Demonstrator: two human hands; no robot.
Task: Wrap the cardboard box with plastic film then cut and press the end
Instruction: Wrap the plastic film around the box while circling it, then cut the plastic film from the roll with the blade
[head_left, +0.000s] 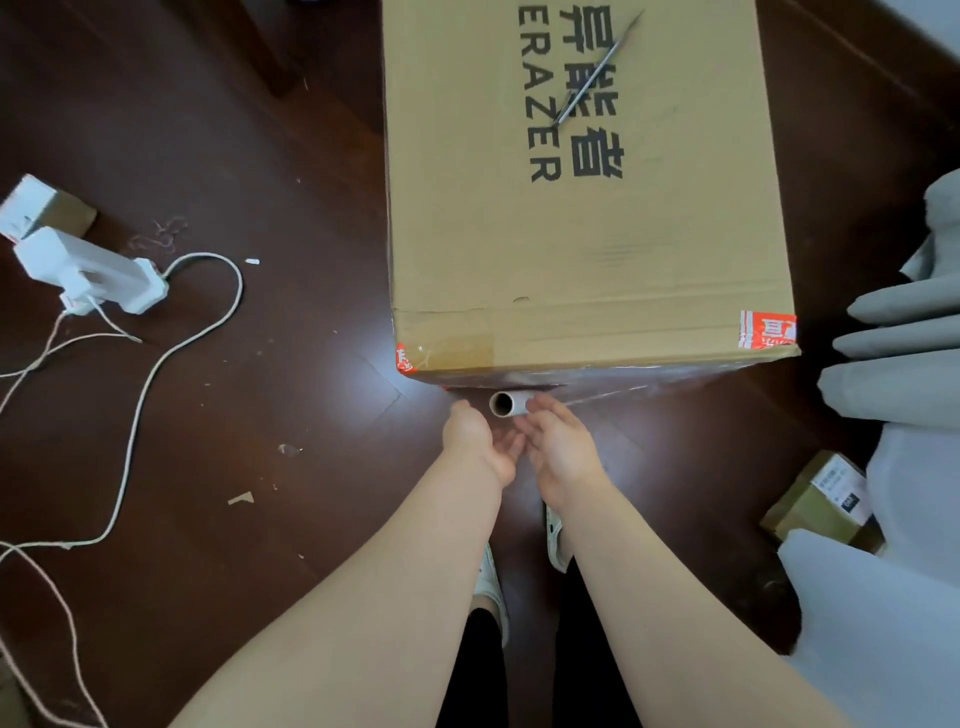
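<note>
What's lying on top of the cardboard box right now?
A pair of closed scissors lies on the cardboard box, over the printed lettering. Nothing else is on the visible top; its far end is out of frame.

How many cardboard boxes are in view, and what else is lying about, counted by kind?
Cardboard boxes: 3 (large box, left small box, right small box)
Film rolls: 1 (roll)
Scissors: 1 (scissors)
Power strips: 1 (power strip)
Total: 6
</note>
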